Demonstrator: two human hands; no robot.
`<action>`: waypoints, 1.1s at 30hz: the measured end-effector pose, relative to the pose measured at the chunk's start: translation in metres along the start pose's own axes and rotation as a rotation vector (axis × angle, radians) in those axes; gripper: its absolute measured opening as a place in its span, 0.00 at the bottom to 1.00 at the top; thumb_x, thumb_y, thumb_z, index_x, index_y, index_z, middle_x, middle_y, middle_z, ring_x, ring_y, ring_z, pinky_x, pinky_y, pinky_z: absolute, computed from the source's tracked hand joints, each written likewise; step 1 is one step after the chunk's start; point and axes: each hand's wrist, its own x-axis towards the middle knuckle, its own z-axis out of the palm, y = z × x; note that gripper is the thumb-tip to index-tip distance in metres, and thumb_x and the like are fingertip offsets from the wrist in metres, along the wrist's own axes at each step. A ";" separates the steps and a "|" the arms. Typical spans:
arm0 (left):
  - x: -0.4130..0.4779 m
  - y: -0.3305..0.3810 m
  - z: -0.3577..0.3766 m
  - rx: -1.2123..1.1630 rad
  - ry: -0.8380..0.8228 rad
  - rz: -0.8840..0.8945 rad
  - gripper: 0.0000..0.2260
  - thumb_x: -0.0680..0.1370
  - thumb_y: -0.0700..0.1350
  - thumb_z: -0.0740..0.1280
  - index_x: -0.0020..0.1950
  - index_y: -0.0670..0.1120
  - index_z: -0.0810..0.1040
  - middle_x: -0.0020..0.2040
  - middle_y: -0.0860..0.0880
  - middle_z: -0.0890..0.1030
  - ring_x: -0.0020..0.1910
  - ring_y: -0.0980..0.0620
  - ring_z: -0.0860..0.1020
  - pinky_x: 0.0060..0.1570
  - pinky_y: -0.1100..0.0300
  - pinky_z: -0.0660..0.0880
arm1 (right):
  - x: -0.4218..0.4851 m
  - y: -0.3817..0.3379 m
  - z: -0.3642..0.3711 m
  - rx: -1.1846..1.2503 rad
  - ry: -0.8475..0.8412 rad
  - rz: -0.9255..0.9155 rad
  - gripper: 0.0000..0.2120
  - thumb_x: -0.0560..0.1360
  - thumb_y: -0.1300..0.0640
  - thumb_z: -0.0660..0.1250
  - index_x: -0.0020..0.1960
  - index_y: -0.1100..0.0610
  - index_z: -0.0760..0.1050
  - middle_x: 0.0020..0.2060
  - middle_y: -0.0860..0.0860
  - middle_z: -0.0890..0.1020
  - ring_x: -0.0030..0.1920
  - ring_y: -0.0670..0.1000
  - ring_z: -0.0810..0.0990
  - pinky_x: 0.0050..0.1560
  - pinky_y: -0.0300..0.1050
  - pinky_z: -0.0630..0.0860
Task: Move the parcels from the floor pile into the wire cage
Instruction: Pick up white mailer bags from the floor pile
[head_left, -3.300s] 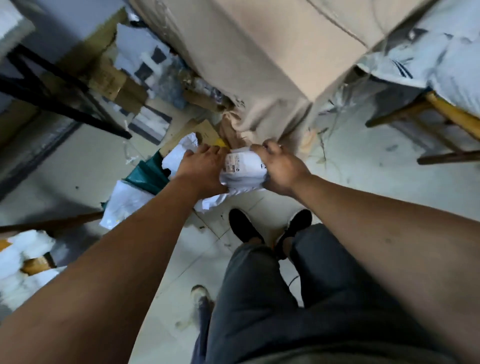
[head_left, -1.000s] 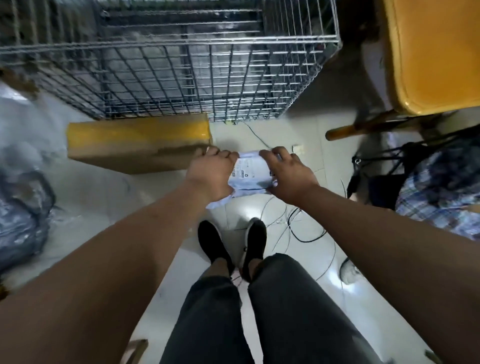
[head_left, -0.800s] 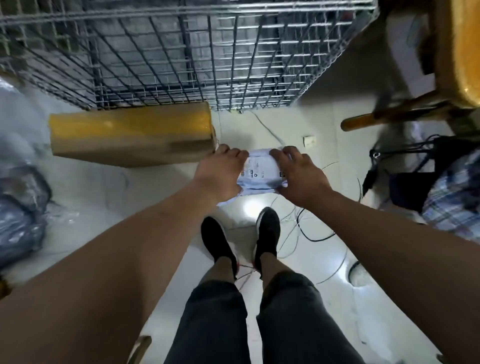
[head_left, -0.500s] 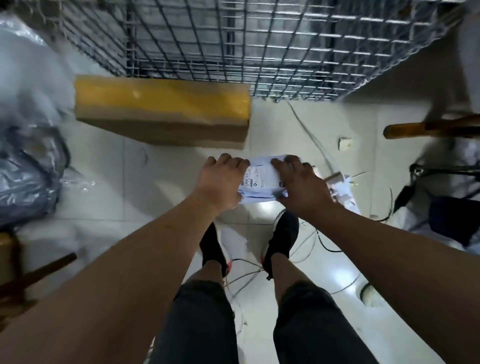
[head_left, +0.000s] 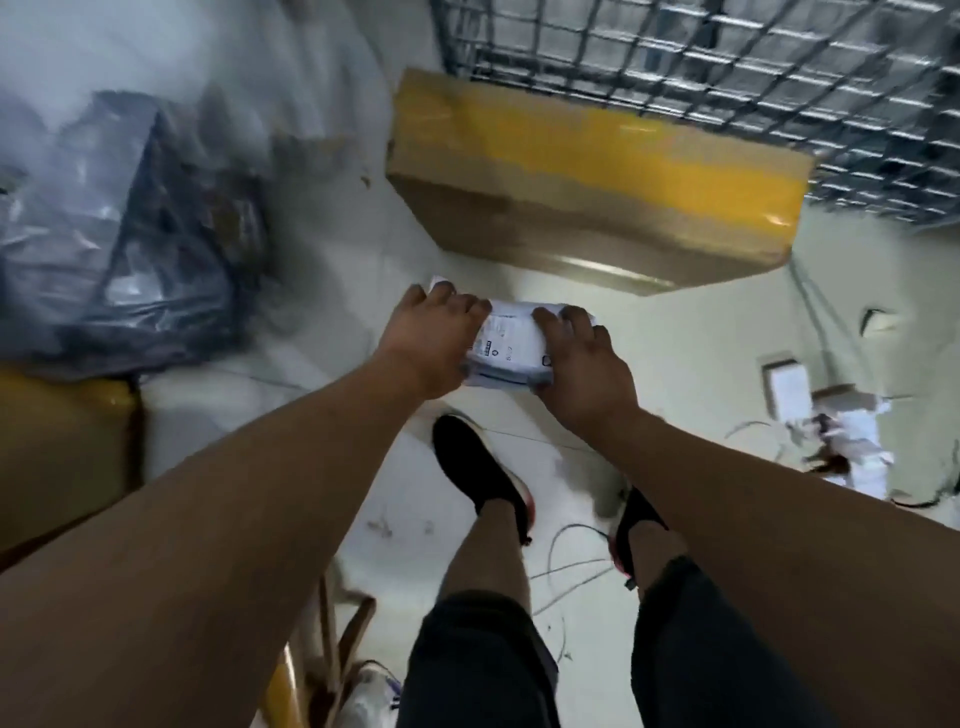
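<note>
The left hand (head_left: 434, 345) and right hand (head_left: 582, 369) each grip an end of a small, soft white plastic parcel (head_left: 511, 345) with a printed label, held above the pale floor (head_left: 701, 338). Beyond it a long cardboard box (head_left: 587, 192) banded in glossy yellow tape lies against the wire cage (head_left: 727, 67), whose contents are too blurred to tell. Crumpled grey plastic bags (head_left: 119, 234) are heaped on the left.

The parcel (head_left: 511, 340) has travelled from the pile toward the wire cage (head_left: 727, 67).

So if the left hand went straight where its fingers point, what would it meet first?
Probably the yellow-taped cardboard box before the wire cage; the left hand, gripping the parcel, may pass above it, depth is unclear.
</note>
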 end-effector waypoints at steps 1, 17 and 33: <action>-0.002 -0.017 0.007 0.014 -0.009 -0.011 0.33 0.73 0.54 0.73 0.75 0.49 0.66 0.70 0.49 0.75 0.71 0.44 0.68 0.65 0.48 0.67 | 0.010 -0.015 0.009 0.004 -0.005 -0.009 0.39 0.73 0.53 0.72 0.79 0.50 0.58 0.75 0.57 0.62 0.65 0.63 0.69 0.47 0.57 0.80; 0.107 -0.226 0.190 0.044 -0.042 -0.311 0.36 0.72 0.50 0.77 0.77 0.50 0.65 0.74 0.48 0.72 0.74 0.44 0.67 0.64 0.43 0.71 | 0.277 -0.125 0.175 -0.122 0.016 -0.198 0.39 0.76 0.49 0.72 0.80 0.47 0.54 0.73 0.55 0.61 0.67 0.61 0.67 0.52 0.52 0.78; 0.121 -0.234 0.220 -0.226 0.040 -0.446 0.47 0.72 0.48 0.75 0.84 0.50 0.51 0.82 0.45 0.59 0.81 0.43 0.56 0.77 0.45 0.57 | 0.306 -0.132 0.178 -0.235 0.022 -0.231 0.50 0.68 0.43 0.78 0.81 0.48 0.54 0.76 0.55 0.60 0.70 0.60 0.66 0.64 0.55 0.71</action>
